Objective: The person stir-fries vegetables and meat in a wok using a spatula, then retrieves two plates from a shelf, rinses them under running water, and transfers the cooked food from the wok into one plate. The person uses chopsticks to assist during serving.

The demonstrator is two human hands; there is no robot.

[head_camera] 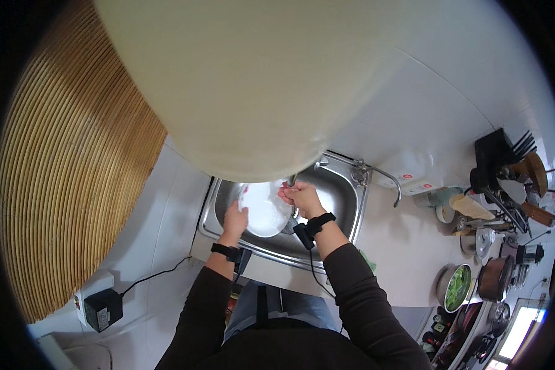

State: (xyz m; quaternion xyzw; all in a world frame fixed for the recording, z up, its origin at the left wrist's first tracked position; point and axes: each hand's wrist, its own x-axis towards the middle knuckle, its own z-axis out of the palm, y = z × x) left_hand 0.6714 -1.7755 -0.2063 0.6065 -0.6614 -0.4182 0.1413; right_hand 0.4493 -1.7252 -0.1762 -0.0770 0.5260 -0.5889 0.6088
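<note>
A white bowl or dish [264, 210] is tilted inside the stainless-steel sink [341, 196]. My left hand [236, 221] grips its left rim, with the thumb toward the inside. Over the dish's right side, my right hand [301, 198] has its fingers bent right beneath the tap spout [292, 179]. Whether those fingers pinch anything is too small to tell. A grey scrubber or cloth [289, 226] lies on the sink floor between the dish and my right wrist. Black straps with small devices circle both wrists.
A large pale rounded body [259, 115] hangs close overhead, hiding the sink's back. A ribbed cane-like panel [78, 175] stands left. A curved metal faucet [391, 178] rises at the sink's right corner. Farther right are a bowl of green leaves [456, 287], pots and a utensil rack.
</note>
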